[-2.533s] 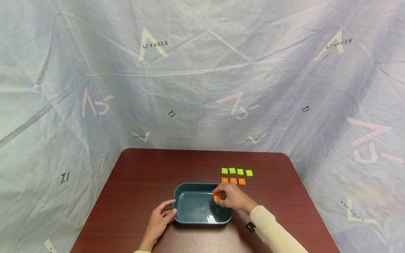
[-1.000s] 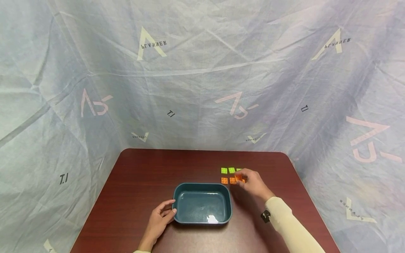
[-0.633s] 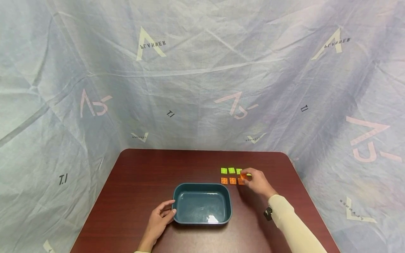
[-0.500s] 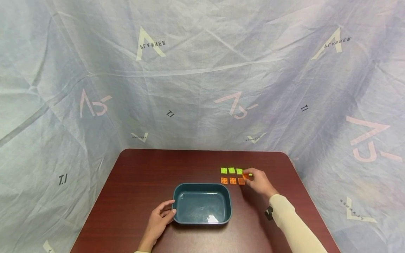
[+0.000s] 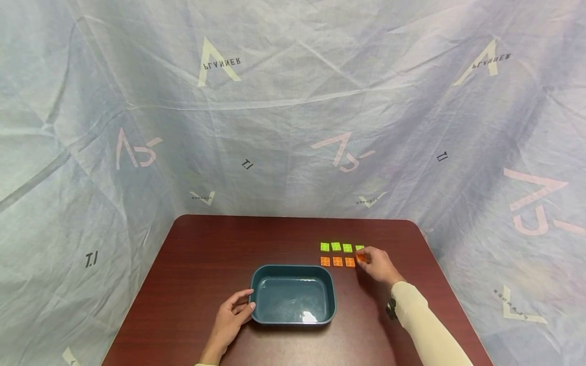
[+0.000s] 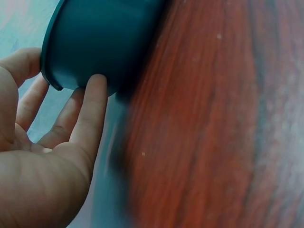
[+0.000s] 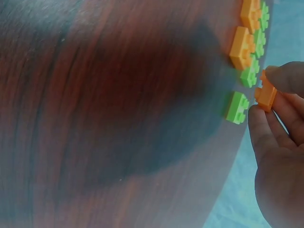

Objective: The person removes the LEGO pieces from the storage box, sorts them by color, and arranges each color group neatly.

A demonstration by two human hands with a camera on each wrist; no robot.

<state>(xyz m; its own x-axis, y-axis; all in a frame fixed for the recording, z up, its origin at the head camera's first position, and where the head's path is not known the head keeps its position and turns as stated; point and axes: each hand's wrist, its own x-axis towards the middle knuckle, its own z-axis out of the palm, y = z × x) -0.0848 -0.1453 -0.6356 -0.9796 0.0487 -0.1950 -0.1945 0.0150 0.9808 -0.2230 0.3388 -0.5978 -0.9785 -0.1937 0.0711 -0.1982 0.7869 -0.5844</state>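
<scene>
Between the thumb and fingers of my right hand [image 5: 381, 266] is an orange toy building brick [image 7: 267, 92]. In the head view it is at the right end of a row of orange bricks [image 5: 337, 262], just in front of the last lime-green brick [image 5: 359, 247]. Part of the held brick is covered by the fingers. My left hand [image 5: 230, 316] touches the left side of a dark teal rectangular tray [image 5: 284, 300], whose inside shows no bricks. In the left wrist view, a fingertip [image 6: 98, 81] lies against the tray's outer wall.
Several lime-green bricks [image 5: 336, 247] form a row behind the orange ones. Everything stands on a dark red wood-grain table [image 5: 220, 244] with rounded far corners. Grey printed cloth [image 5: 284, 127] hangs around its back and sides.
My right hand has carried the orange brick from over the tray, away and rightward, then down to the right end of the orange row. The left hand has stayed at the tray.
</scene>
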